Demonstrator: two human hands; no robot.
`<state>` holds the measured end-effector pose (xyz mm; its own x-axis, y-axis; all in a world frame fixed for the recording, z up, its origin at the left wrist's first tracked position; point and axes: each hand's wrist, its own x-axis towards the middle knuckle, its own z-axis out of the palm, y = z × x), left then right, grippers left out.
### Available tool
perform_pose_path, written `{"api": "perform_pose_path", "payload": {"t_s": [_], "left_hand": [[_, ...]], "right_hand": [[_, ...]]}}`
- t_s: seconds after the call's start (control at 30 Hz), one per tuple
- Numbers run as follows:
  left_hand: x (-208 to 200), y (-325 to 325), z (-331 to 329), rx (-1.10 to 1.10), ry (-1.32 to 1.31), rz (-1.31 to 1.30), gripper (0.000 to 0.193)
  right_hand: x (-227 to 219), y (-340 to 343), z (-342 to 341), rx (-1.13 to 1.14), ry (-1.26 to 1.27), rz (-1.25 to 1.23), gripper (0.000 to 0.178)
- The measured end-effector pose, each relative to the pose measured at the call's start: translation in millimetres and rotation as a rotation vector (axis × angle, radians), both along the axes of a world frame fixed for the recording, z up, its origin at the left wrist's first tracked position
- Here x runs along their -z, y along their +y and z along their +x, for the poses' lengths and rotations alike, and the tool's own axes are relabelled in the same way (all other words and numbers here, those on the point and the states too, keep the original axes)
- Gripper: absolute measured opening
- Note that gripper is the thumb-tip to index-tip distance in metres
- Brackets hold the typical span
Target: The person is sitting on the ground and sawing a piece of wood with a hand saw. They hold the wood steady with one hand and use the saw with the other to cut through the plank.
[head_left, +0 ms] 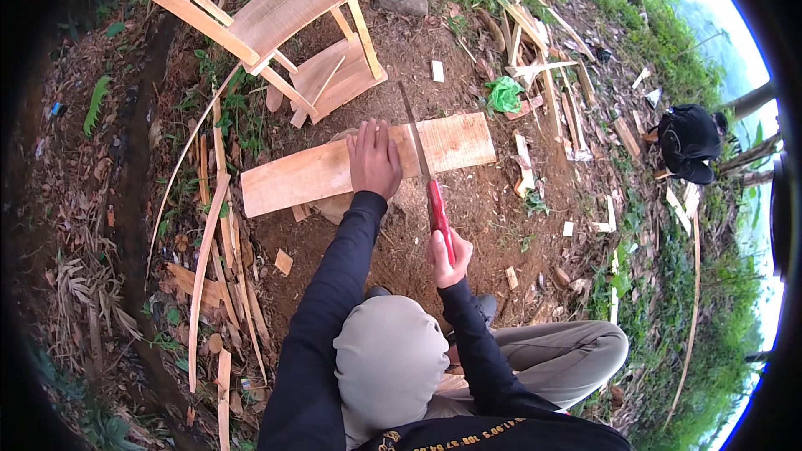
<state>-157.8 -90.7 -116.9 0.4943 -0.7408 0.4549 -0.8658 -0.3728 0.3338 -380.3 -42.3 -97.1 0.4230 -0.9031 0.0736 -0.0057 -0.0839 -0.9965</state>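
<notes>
A pale wooden board [292, 177] lies crosswise in front of me, propped on a low support that is mostly hidden beneath it. My left hand [374, 160] rests flat on the board's middle, fingers stretched toward the far edge. In my right hand [449, 257] is the red handle of a handsaw [420, 146]. Its dark blade crosses the board just right of my left hand, the tip reaching past the far edge. Whether the teeth have cut into the wood is too small to tell.
A wooden chair-like frame [288, 4] stands beyond the board at the left. Long wood strips [209, 276] lie on the left, and scrap sticks [547, 88] are piled at the far right. A green plastic bag [504, 95] and a black backpack [690, 144] are on the ground.
</notes>
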Motion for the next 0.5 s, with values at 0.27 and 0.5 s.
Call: {"api": "perform_pose_path", "payload": {"t_s": [0.27,0.5], "left_hand": [[-9.3,-1.7,-11.5,-0.025,0.044,-0.004,0.037],[-4.3,-0.2,-4.4,-0.056,-0.025,-0.085,0.035]], "right_hand": [[14.4,10.5,-1.1,0.186,0.062,-0.094,0.013],[5.6,18.8,-7.3,0.100,0.122,-0.176,0.020]]}}
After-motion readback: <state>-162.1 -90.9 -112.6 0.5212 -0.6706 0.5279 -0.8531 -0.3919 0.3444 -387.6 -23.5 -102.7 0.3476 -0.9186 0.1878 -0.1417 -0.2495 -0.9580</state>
